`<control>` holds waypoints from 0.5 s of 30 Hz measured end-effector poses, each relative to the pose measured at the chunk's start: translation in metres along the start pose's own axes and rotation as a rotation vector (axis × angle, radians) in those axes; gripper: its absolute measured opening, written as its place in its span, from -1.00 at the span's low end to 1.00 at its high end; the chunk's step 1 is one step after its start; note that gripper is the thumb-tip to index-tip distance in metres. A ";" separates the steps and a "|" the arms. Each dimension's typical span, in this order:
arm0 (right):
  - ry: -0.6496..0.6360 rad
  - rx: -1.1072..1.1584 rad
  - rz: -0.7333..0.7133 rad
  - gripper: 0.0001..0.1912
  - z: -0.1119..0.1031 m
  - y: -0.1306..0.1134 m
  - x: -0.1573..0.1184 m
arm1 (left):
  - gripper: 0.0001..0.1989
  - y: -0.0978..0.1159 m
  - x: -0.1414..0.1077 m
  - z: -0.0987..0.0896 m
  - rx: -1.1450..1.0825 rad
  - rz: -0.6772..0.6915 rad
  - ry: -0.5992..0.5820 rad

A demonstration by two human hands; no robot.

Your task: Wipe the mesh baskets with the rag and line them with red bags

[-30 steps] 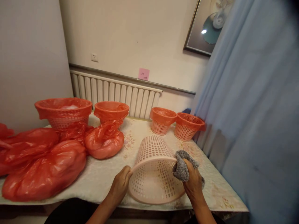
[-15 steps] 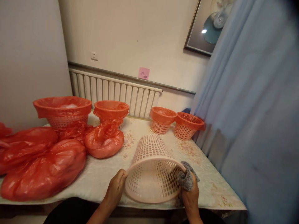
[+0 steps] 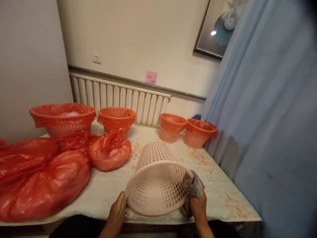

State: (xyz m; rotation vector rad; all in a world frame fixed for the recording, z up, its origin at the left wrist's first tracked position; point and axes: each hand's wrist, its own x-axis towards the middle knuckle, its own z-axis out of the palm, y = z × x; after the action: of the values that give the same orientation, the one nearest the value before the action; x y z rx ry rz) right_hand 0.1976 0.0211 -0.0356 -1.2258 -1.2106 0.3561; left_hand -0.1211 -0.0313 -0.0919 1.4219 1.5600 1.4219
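Note:
A pale pink perforated basket (image 3: 155, 153) lies on its side on the cloth-covered table, its wide mouth turned toward me. My left hand (image 3: 117, 211) grips the left of its rim, fingers closed. On the right side of the rim, my right hand (image 3: 198, 201) is closed round a grey cloth (image 3: 193, 186), which presses against the basket's edge. Part of the cloth hangs below that hand. Left of the basket sits a tied red plastic bag (image 3: 110, 155).
Larger red bags (image 3: 49, 185) fill the table's left. Behind stand red-lined baskets: a wide one (image 3: 65, 120), a smaller one (image 3: 116, 117), and two (image 3: 170, 134) (image 3: 195, 140) at the back right. A blue curtain (image 3: 267, 115) hangs along the right edge.
The pink basket has turned, its mouth shifting slightly left. My left hand has moved down and left with the rim, and my right hand a little left with the cloth.

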 end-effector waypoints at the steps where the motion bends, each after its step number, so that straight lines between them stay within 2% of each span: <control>1: -0.020 -0.039 -0.055 -0.53 0.003 -0.008 0.011 | -0.62 -0.006 0.001 0.001 -0.021 -0.035 -0.035; 4: -0.093 -0.198 -0.281 -0.56 0.012 -0.030 0.043 | -0.64 -0.016 0.009 0.006 -0.030 -0.114 -0.178; 6: -0.108 -0.342 -0.432 -0.57 0.019 -0.043 0.061 | -0.65 -0.012 0.020 0.008 0.018 -0.131 -0.223; 9: -0.112 -0.570 -0.620 -0.55 0.029 -0.063 0.083 | -0.51 0.007 0.040 0.011 0.005 -0.121 -0.186; 12: -0.157 -0.717 -0.759 -0.57 0.040 -0.082 0.095 | -0.42 0.029 0.063 0.012 -0.076 -0.051 -0.147; 15: -0.238 -0.770 -0.843 -0.59 0.052 -0.095 0.103 | -0.42 0.034 0.084 0.014 -0.047 -0.042 -0.162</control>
State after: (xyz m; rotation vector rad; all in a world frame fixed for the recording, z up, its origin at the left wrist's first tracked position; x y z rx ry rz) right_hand 0.1583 0.0918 0.0903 -1.1752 -2.0430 -0.6660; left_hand -0.1190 0.0470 -0.0442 1.4311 1.4372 1.2771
